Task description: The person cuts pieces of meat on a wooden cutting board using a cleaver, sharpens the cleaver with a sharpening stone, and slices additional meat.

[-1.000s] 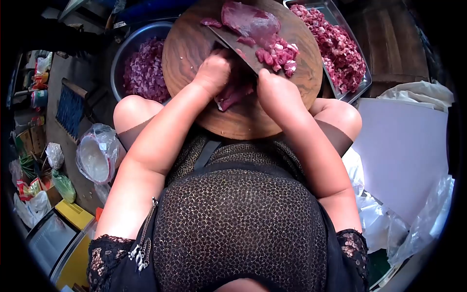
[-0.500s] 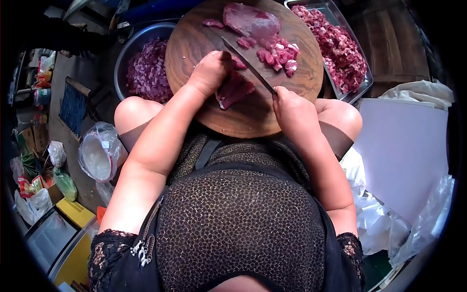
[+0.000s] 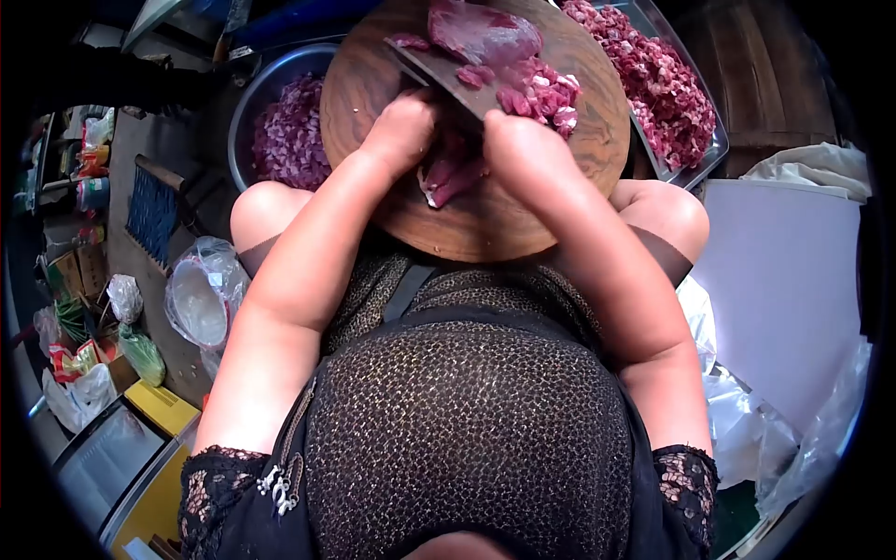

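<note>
My right hand [image 3: 525, 149] is closed around the handle of a cleaver [image 3: 442, 80], its broad blade slanting up and left across the round wooden chopping board [image 3: 476, 238]. Close to the blade, my left hand [image 3: 403, 129] has its fingers curled down at the far end of a dark red piece of raw meat [image 3: 450, 179]; the fingertips are hidden. Beyond the cleaver lies a large lump of meat [image 3: 485, 35]. Small cut chunks of meat [image 3: 546, 93] are heaped to the right of the blade.
A metal basin [image 3: 241, 121] of chopped meat stands left of the board. On the right, a metal tray [image 3: 717, 149] holds more chopped meat. Beside my right knee is a pale flat surface [image 3: 784, 271]; a plastic-wrapped bucket [image 3: 201, 303] sits at left.
My right hand and the cleaver have moved left and up, toward my left hand. The blade now shows its broad side. My left hand stays at the meat.
</note>
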The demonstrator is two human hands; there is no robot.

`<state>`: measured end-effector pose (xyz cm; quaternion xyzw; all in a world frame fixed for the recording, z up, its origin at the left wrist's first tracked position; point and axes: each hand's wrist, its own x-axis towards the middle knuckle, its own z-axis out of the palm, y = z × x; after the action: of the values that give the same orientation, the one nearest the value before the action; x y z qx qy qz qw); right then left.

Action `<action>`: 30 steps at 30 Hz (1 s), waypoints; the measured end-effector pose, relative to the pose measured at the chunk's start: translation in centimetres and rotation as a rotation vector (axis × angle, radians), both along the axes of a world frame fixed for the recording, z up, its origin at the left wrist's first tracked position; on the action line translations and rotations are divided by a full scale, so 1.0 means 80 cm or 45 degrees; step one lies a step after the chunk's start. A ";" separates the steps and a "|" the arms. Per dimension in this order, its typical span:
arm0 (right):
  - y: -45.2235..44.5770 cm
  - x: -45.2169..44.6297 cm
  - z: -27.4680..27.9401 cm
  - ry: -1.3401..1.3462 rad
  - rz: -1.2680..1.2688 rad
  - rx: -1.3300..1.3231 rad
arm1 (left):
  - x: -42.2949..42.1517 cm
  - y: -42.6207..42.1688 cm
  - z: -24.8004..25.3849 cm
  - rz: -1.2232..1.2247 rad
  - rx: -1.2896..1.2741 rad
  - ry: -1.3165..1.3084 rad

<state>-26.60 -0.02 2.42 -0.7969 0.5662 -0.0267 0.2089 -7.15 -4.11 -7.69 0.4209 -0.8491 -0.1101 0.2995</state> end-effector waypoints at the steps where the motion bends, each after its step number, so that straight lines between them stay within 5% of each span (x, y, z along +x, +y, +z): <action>1: -0.005 -0.007 -0.002 -0.023 -0.071 0.056 | 0.002 -0.006 0.001 -0.040 0.114 0.023; 4: 0.001 -0.058 0.000 -0.032 0.014 0.021 | 0.002 -0.023 0.002 -0.076 0.243 0.100; 11: 0.068 -0.086 0.001 -0.129 -0.379 -0.079 | -0.020 -0.015 0.036 0.335 0.613 -0.145; 23: 0.068 -0.063 0.004 -0.090 -0.130 -0.251 | -0.011 0.002 0.005 0.347 0.275 -0.078; 30: 0.060 -0.064 0.010 -0.053 -0.121 -0.120 | -0.011 -0.008 0.013 0.436 0.403 -0.181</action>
<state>-31.72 4.81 3.25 -0.7774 0.5969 -0.0797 0.1815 -7.99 -4.75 -6.66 0.6070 -0.7565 -0.1597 0.1837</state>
